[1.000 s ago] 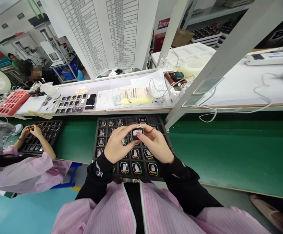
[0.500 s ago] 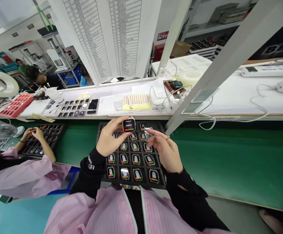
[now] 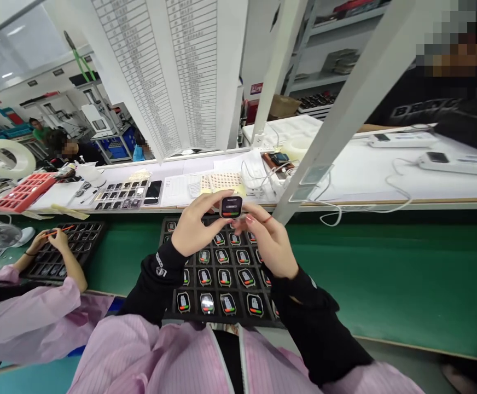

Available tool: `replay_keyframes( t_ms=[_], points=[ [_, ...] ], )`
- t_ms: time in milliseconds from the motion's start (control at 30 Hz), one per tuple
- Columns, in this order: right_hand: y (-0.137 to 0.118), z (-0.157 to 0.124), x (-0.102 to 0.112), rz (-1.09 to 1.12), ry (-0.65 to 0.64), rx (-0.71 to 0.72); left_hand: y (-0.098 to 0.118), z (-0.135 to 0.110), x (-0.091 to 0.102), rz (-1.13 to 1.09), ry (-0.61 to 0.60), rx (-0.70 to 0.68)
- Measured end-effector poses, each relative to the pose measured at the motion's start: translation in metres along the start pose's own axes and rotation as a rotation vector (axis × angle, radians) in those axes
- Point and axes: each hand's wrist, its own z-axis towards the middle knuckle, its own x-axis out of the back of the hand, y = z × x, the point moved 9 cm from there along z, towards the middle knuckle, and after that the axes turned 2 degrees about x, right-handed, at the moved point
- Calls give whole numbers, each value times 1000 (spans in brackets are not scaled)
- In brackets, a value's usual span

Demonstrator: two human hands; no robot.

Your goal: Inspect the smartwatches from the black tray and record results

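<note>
My left hand (image 3: 197,225) grips a smartwatch body (image 3: 231,206) without a strap between thumb and fingers, its lit screen facing me. My right hand (image 3: 274,241) is closed, with its fingertips against the right and lower edge of this watch; whether they also hold something small is hidden. Below both hands lies a black compartment tray (image 3: 189,317) holding several similar watches, many with lit screens showing red and green bars. My hands cover part of the tray's far rows.
A white shelf (image 3: 173,201) runs behind the tray, bearing a phone (image 3: 153,192), papers and cables. A slanted post (image 3: 324,131) rises at right. The green bench (image 3: 386,273) stretches rightward. At left, a co-worker's hands (image 3: 53,241) work over another black tray (image 3: 78,249).
The watch and my left hand have moved slightly right. My right hand, which had a clear shiny piece at its fingertips, has come over to the watch. The camera view has shifted.
</note>
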Motion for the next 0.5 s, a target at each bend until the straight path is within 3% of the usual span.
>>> replay_keyframes(
  t_ms=[167, 367, 500],
  points=[
    [-18, 17, -13, 3, -10, 36, 9, 1, -5, 56, 17, -53],
    [-18, 13, -13, 32, 64, 55, 12, -5, -1, 58, 36, -54],
    [-25, 6, -17, 11, 12, 76, 14, -11, 5, 19, 77, -8]
  ],
)
